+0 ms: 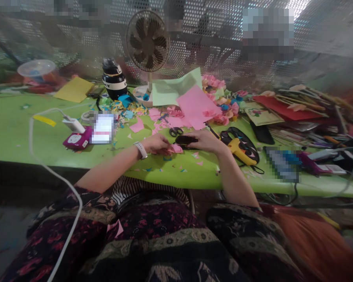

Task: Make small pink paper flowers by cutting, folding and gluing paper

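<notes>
A: What does the person wear?
B: A dark garment (164, 239) with small red and pink flowers and olive patterned bands, over the lap and both upper arms.
A: And near that garment?
B: Just above it, a black-and-white striped piece (126, 192). On the left wrist, a white watch (141, 150).

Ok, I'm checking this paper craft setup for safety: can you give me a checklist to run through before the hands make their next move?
1. Left hand grips the small pink paper piece: ok.
2. Right hand holds the black tool: ok; what tool it is: cannot tell.
3. Black-handled scissors lie apart from the fingers: ok.
4. Yellow glue gun lies close beside the right forearm: not ok.
5. Green table littered with paper scraps around the hands: not ok.
6. White cable trails over the table edge: not ok.
</notes>
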### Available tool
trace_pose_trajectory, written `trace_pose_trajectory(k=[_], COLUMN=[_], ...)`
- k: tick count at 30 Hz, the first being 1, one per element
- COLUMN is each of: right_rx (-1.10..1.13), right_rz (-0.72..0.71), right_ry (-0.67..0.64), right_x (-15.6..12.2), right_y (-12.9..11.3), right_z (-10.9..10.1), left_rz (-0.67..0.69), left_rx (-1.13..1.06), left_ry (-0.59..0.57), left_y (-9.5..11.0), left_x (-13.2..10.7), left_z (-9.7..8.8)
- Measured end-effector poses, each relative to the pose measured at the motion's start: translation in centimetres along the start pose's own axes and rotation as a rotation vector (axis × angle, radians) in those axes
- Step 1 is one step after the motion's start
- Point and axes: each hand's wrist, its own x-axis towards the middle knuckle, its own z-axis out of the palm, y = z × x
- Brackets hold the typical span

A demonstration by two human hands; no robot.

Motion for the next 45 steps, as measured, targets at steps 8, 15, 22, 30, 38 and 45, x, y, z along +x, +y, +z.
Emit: trace_pose_trajectory(k=[8, 15, 22, 30, 38, 45], right_rx=[-0.012, -0.004, -0.02, 0.038, 0.026, -0.037], right_rz=[0.015, 0.005, -0.008, -0.018, 0.024, 0.104], right_ry=[0.006, 0.022, -0.007, -0.033, -0.054, 0.184], right_x=[0.0, -0.2, 0.0, -0.1, -0.3, 3.3], right_y=[-0.9, -0.7, -0.7, -1.0, -1.5, -3.5], right_z=[-0.3, 0.1, 0.2, -0.1, -0.7, -1.0], left_rz=[0.015, 0.013, 0.03, 0.072, 0.059, 0.016], left_rx=[-0.075, -0.126, -0.202, -0.257, -0.238, -0.173], left_ry=[-0.028, -0.021, 0.018, -0.009, 0.011, 0.086], left_y=[0.6, 0.7, 0.2, -0.5, -0.4, 0.4], left_x=[-0.4, -0.2, 0.1, 0.7, 0.7, -0.1], left_z=[0.8, 0.4, 0.4, 0.3, 0.3, 0.9])
